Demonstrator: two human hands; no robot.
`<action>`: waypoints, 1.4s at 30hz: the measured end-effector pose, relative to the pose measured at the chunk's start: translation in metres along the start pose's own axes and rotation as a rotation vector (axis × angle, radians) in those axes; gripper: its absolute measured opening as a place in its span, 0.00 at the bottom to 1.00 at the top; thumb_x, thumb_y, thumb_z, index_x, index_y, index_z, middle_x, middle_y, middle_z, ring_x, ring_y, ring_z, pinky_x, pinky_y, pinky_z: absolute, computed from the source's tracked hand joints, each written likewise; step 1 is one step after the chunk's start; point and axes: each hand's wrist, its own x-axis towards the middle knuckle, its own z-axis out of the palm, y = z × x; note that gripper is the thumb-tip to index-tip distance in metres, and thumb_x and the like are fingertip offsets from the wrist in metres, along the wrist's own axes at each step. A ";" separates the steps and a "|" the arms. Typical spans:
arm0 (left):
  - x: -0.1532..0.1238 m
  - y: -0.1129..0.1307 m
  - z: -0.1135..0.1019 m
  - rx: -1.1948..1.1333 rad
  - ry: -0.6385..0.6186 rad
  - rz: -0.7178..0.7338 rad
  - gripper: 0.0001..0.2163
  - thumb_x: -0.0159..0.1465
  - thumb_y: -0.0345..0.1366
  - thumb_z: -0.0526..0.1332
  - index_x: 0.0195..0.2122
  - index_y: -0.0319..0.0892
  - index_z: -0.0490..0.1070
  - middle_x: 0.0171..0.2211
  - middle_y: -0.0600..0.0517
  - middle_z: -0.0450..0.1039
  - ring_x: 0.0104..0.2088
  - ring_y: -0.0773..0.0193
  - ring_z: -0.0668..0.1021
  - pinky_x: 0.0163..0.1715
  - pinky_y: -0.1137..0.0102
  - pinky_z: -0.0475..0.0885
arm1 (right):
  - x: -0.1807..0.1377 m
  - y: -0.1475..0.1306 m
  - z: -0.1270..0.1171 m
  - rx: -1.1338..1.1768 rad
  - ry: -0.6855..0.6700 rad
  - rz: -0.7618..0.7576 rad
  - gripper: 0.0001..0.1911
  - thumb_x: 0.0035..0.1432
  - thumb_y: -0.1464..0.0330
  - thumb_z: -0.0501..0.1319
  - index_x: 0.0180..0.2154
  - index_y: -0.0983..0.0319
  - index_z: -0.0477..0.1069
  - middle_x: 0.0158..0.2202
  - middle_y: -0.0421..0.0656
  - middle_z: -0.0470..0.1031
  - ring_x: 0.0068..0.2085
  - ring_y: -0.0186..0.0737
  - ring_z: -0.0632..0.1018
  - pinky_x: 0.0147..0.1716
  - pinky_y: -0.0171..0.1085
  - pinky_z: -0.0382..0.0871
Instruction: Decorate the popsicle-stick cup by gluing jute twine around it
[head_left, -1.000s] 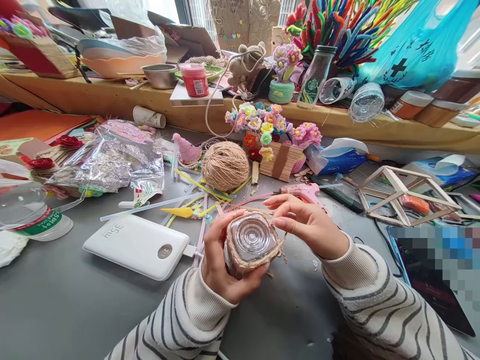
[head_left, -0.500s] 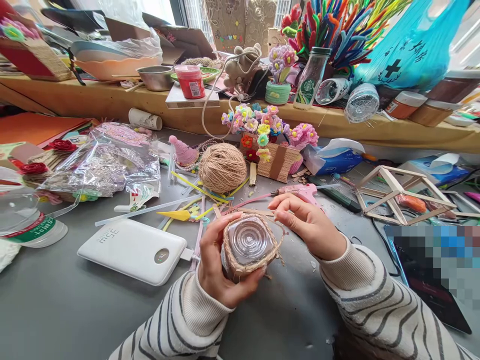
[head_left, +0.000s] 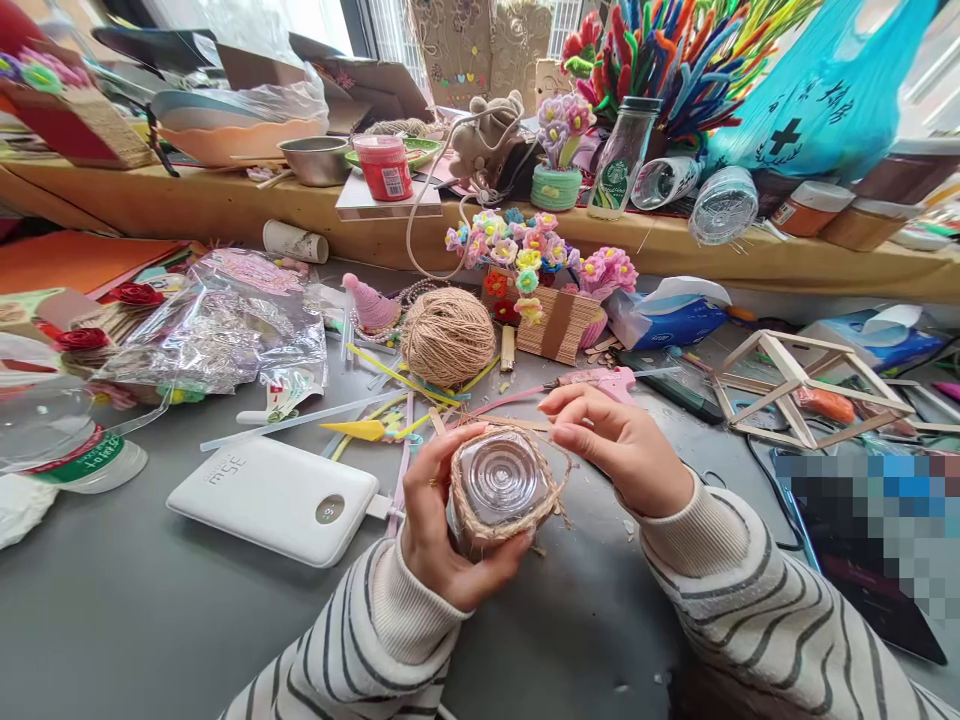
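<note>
My left hand (head_left: 442,520) is wrapped round a clear, squarish container (head_left: 502,480), its ringed round base facing up. Jute twine (head_left: 469,525) runs round the container's edge, with frayed ends sticking out at the right. Just right of the container, my right hand (head_left: 607,445) has its thumb and fingers drawn together. A thin loop of twine curves from the container's edge to these fingertips. Behind the container lies a ball of jute twine (head_left: 448,338). A pink glue gun (head_left: 600,382) lies beyond my right hand, partly hidden by it.
A white power bank (head_left: 274,500) with a cable lies left of my left hand. Glue sticks and a yellow-tipped piece (head_left: 356,430) lie behind it. At right are a stick frame (head_left: 810,390) and a tablet (head_left: 847,560). A plastic bottle (head_left: 67,450) stands at far left.
The view has shifted slightly, so things on the left appear a little farther right. Both hands keep nearly the same pose, and the container stays in my left hand.
</note>
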 end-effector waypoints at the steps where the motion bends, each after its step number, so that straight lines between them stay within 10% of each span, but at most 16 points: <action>1: 0.000 0.000 0.000 0.005 0.002 0.001 0.38 0.49 0.32 0.68 0.61 0.41 0.53 0.52 0.39 0.67 0.52 0.50 0.74 0.54 0.55 0.69 | -0.001 -0.001 -0.001 -0.009 0.035 -0.017 0.19 0.48 0.52 0.67 0.22 0.60 0.73 0.36 0.45 0.75 0.42 0.42 0.76 0.46 0.45 0.70; 13: -0.002 0.000 0.003 -0.087 0.041 -0.019 0.37 0.53 0.42 0.68 0.61 0.45 0.54 0.53 0.39 0.67 0.52 0.47 0.75 0.49 0.55 0.74 | -0.021 -0.026 0.021 -0.450 -0.239 -0.592 0.08 0.53 0.62 0.67 0.35 0.58 0.75 0.52 0.47 0.73 0.54 0.44 0.71 0.56 0.45 0.64; 42: 0.001 0.000 0.002 -0.069 0.028 0.018 0.37 0.50 0.31 0.67 0.61 0.45 0.54 0.53 0.43 0.67 0.52 0.51 0.75 0.49 0.59 0.74 | -0.027 -0.027 0.026 -0.576 -0.035 -0.729 0.04 0.60 0.69 0.60 0.32 0.60 0.72 0.44 0.45 0.77 0.50 0.40 0.73 0.61 0.45 0.58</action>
